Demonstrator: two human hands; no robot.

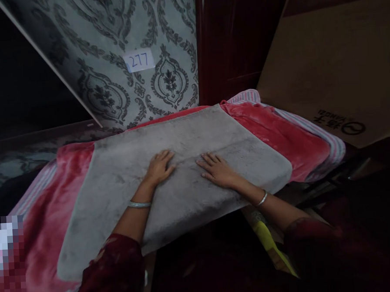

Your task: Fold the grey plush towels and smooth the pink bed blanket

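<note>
A grey plush cloth (197, 194) lies spread out, with a faint crease running across its middle. Flat on its left-centre part rests my left hand (158, 167), fingers apart and holding nothing. To the right of it, my right hand (217, 168) also lies on the grey cloth with its fingers spread. Both wrists carry a bangle. Under the grey cloth is a red plush blanket (273, 133), which shows at the left, right and back edges. A striped cloth (337, 149) peeks out beneath the red one at the right end.
A large cardboard box (328, 60) leans at the back right. Patterned wallpaper (110, 32) with a paper label (138, 60) marked 277 stands behind the cloths. Something yellow (267, 236) shows below the front edge, beside my right forearm.
</note>
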